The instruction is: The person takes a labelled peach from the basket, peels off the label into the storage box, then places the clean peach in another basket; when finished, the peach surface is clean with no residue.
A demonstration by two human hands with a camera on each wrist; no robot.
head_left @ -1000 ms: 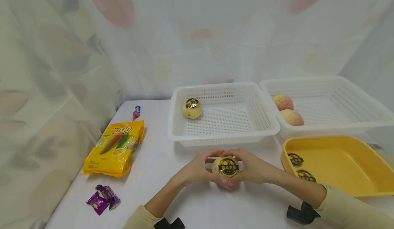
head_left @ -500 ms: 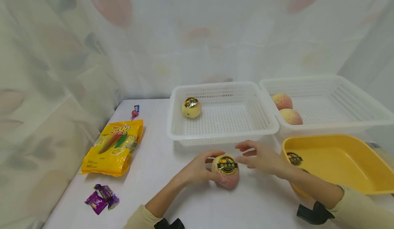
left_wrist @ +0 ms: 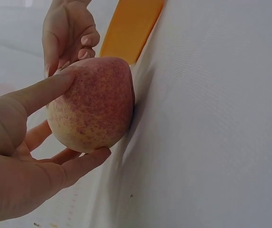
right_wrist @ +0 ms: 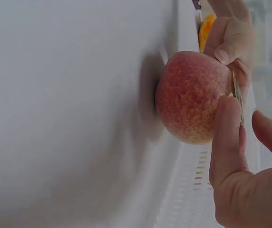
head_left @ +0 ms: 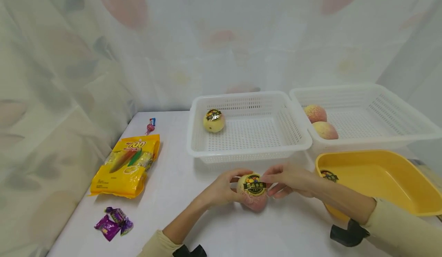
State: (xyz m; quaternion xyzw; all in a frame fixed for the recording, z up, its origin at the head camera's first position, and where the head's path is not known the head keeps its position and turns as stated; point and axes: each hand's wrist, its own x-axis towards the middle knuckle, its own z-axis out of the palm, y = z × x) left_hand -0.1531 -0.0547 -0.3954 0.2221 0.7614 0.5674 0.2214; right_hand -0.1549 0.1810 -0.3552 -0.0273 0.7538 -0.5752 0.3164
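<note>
On the white table a yellow-and-pink peach (head_left: 253,204) rests upright, with a round black-and-gold sticker (head_left: 254,185) on its upper face. My left hand (head_left: 222,190) grips the peach from the left, thumb on the near side and fingers curled round the far side. From the right, my right hand (head_left: 291,180) touches the sticker's right edge with its fingertips. In the right wrist view the sticker's edge (right_wrist: 238,92) stands out from the skin of the peach. One finger (right_wrist: 226,133) lies against the fruit there, while another is held apart from it.
Behind the hands stands a white basket (head_left: 248,153) with one stickered peach (head_left: 214,123). Another white basket (head_left: 380,142), at right, holds two peaches. A yellow tray (head_left: 386,184) has a sticker on its rim. A yellow candy bag (head_left: 127,165), purple sweets (head_left: 112,224) and a lollipop (head_left: 150,127) lie left.
My right hand let go of the peach and drew back to the right, then came back to the sticker's right edge. The left hand keeps its grip on the peach.
</note>
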